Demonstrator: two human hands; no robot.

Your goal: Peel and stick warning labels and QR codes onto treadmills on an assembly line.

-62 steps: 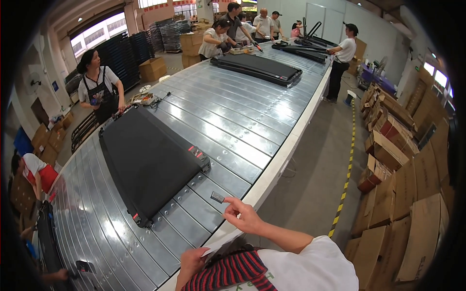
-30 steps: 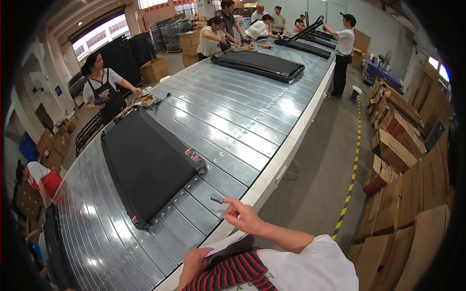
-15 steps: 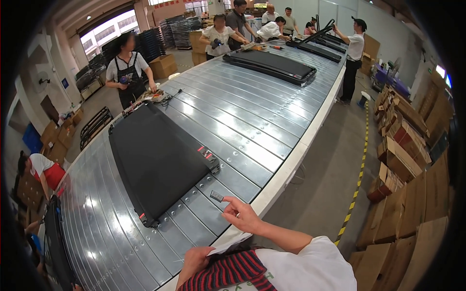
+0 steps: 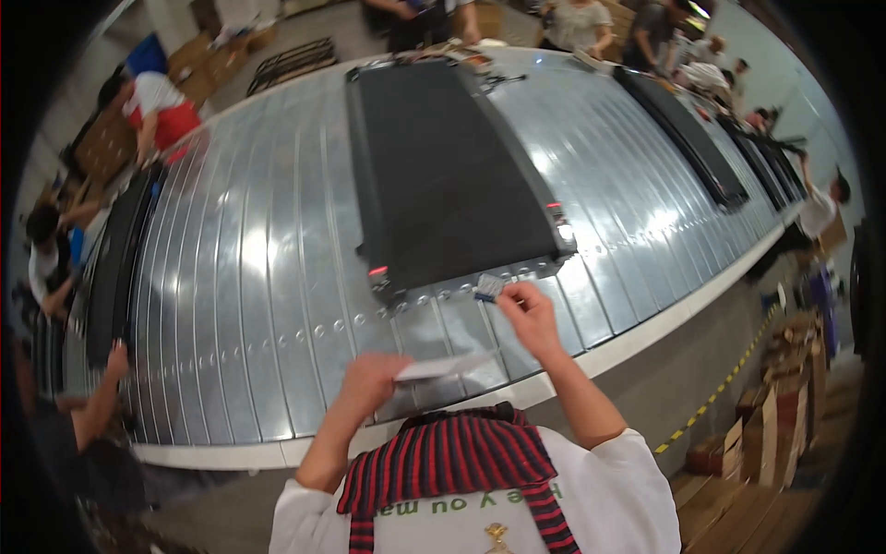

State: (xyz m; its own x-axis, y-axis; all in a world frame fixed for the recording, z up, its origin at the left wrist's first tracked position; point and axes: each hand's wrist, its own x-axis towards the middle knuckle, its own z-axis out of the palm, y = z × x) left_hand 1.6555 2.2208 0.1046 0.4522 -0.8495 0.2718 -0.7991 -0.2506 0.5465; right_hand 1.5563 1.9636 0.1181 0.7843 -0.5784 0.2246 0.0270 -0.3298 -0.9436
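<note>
We've got the big metal worktop (image 4: 277,355) sweeping right across, black panel (image 4: 434,175) lying on it at twelve o'clock! Our left hand (image 4: 372,383) sits at seven, our right hand (image 4: 528,319) at four. Left grip: holding a blurred white sheet (image 4: 445,367), six o'clock. Right grip: pinching a small grey tag (image 4: 490,283) at three, near the panel's closer end!

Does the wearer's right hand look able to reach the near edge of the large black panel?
Likely yes: the right hand is close to the black panel, with only the small tag it pinches seen between them.
</note>
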